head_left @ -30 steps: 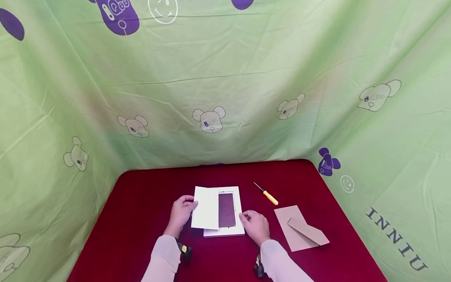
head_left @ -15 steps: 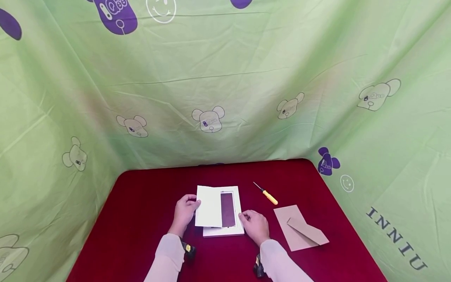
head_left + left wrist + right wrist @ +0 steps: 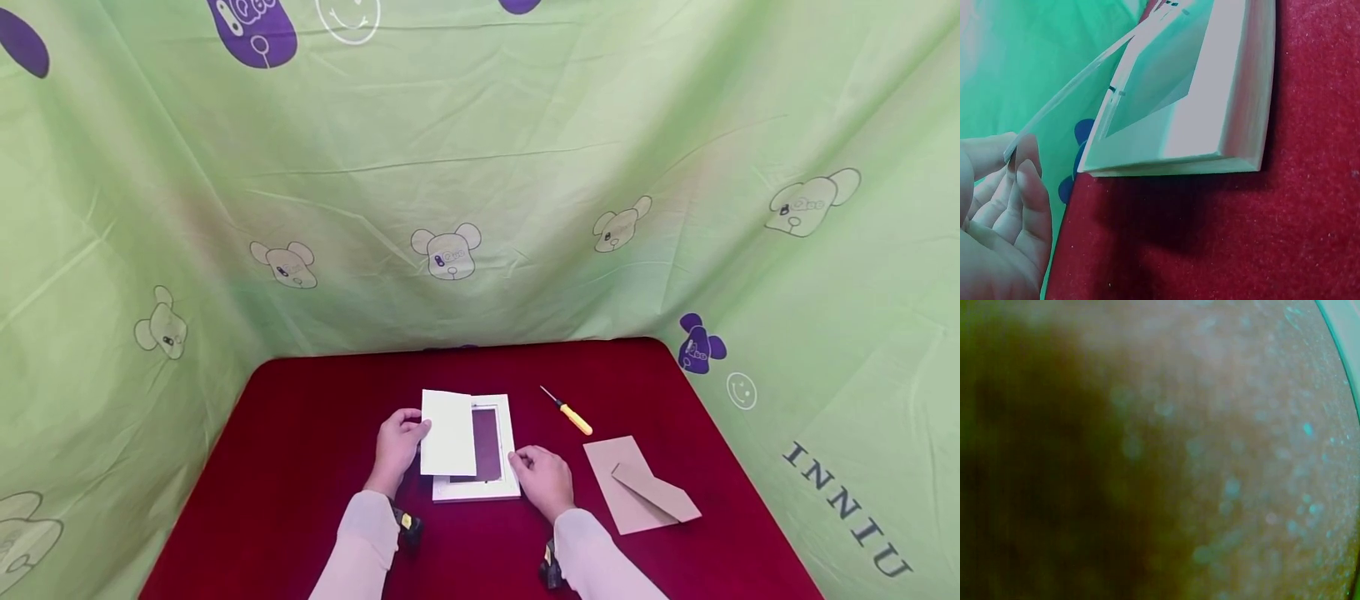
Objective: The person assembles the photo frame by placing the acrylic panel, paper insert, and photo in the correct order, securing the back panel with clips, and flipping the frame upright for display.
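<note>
In the head view, a white picture frame [image 3: 477,490] lies on the red table, its rectangular opening showing. My left hand [image 3: 396,448] pinches the left edge of a white sheet [image 3: 447,433] that covers the frame's left part. The left wrist view shows that sheet [image 3: 1066,94] nearly edge-on, tilted above the frame [image 3: 1210,134], between my thumb and fingers [image 3: 1030,200]. My right hand [image 3: 543,479] grips the right side of the frame with thumb and curled fingers. The right wrist view is too close and blurred to show the hand.
A yellow-handled screwdriver [image 3: 576,418] lies behind my right hand. To the right rests a brown backing board [image 3: 615,467] with its stand leg [image 3: 660,493] folded out. Green printed cloth [image 3: 450,317] walls in the red table [image 3: 315,433] at the back and sides.
The left hand has moved the white sheet a little to the right and away from me, over the frame. The right hand and the frame have stayed in place.
</note>
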`<state>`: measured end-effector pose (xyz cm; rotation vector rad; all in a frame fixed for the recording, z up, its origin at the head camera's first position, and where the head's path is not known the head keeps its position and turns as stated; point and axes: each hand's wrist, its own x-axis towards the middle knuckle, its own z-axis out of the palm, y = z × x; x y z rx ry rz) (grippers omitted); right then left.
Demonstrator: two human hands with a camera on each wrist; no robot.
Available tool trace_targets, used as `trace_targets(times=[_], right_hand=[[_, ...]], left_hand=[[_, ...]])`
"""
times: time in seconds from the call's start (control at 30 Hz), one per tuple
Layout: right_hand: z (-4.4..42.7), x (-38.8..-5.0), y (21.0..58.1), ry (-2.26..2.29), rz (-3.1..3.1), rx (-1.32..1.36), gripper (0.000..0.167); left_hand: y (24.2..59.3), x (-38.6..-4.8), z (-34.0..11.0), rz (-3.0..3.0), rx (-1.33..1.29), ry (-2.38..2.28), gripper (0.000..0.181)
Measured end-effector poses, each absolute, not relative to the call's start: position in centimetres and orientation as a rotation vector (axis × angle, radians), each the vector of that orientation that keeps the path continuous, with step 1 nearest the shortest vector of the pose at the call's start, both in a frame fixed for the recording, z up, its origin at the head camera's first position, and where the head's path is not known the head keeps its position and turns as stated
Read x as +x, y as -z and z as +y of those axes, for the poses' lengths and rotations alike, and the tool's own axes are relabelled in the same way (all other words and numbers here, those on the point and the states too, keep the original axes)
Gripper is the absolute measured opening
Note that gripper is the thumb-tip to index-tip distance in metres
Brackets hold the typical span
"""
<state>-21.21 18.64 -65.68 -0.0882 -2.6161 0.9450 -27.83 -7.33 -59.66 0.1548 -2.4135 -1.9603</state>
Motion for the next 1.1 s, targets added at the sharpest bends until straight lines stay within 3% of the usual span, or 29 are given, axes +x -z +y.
trace_targets(times=[1.1], right_hand=[[18.7,-21.1,65.6,-0.962,-2.632,-0.117,0.016]], left_hand=[[60.6,-27.7,-5.7,-2.414,0.163,1.931,0.025]])
